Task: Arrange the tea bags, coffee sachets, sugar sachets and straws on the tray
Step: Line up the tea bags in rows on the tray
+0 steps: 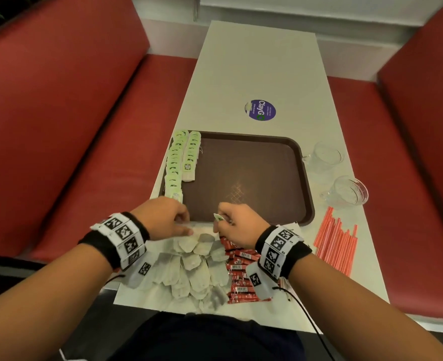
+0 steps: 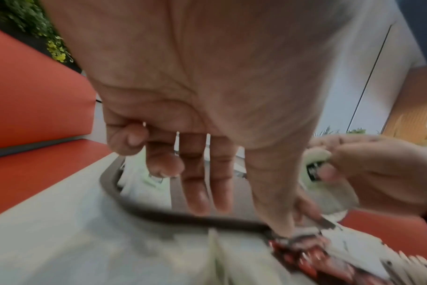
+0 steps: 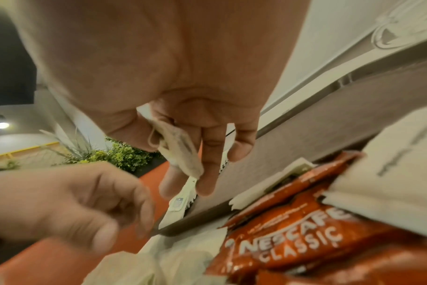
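A brown tray point(image 1: 254, 165) lies mid-table. Two rows of green-tagged tea bags point(image 1: 184, 157) run along its left side. A loose pile of tea bags point(image 1: 194, 261) lies in front of the tray, with red coffee sachets point(image 1: 241, 269) beside it and orange straws point(image 1: 336, 243) further right. My right hand point(image 1: 231, 222) hovers at the tray's front rim and pinches one tea bag point(image 3: 181, 152), whose green tag point(image 1: 218, 217) sticks out. My left hand point(image 1: 173, 220) hangs over the tray's front left corner, two fingers straight, the others curled, holding nothing I can see.
Two clear glass cups point(image 1: 327, 155) point(image 1: 350, 190) stand right of the tray. A round purple sticker point(image 1: 260, 110) marks the far tabletop. Red benches point(image 1: 72, 126) flank the narrow table. White paper packets point(image 3: 268, 185) lie between the coffee sachets point(image 3: 293, 231) and the tray rim point(image 3: 305, 119).
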`<state>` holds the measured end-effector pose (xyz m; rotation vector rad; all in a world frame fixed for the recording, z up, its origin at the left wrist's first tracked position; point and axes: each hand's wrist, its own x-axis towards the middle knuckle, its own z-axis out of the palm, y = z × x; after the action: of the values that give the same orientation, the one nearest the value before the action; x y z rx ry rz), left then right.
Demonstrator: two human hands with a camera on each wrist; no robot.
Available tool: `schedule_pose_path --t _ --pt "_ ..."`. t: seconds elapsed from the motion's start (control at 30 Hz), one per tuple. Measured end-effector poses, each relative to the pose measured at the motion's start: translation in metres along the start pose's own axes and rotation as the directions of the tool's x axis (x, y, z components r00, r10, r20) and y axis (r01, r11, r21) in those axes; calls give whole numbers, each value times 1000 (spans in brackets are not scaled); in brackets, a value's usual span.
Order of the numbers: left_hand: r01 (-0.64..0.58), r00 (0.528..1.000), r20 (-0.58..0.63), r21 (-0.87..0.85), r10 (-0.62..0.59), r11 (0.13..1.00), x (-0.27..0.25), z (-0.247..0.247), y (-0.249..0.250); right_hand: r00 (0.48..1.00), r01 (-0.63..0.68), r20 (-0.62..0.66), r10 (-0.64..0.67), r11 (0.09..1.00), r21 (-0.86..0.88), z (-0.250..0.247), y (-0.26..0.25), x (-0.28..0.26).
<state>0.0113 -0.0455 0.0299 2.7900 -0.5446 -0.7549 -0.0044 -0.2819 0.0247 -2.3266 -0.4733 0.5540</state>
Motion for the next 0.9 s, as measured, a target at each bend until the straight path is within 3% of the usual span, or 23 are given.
schedule_pose_path --t 0.13,0.3,0.43,0.57,0.8,0.9 --pt "-76 996 38 27 75 997 -14 32 -1 998 -14 -57 17 999 52 2 -1 -6" --pt "-163 986 -10 97 164 982 -13 40 1 1000 -16 4 16 998 64 5 -2 -13" --pt "-205 969 -125 84 215 975 -12 36 1 1000 -15 3 15 1000 24 6 2 -14" --pt "-287 914 -307 -20 267 958 -13 18 6 999 30 -17 -29 999 30 8 -1 -9" --pt "-395 835 -448 -84 320 915 -12 -24 24 973 106 -219 -74 985 136 9 -13 5" --pt "-380 846 -459 -165 270 910 -8 -27 24 970 118 -232 -78 979 164 3 -14 11"
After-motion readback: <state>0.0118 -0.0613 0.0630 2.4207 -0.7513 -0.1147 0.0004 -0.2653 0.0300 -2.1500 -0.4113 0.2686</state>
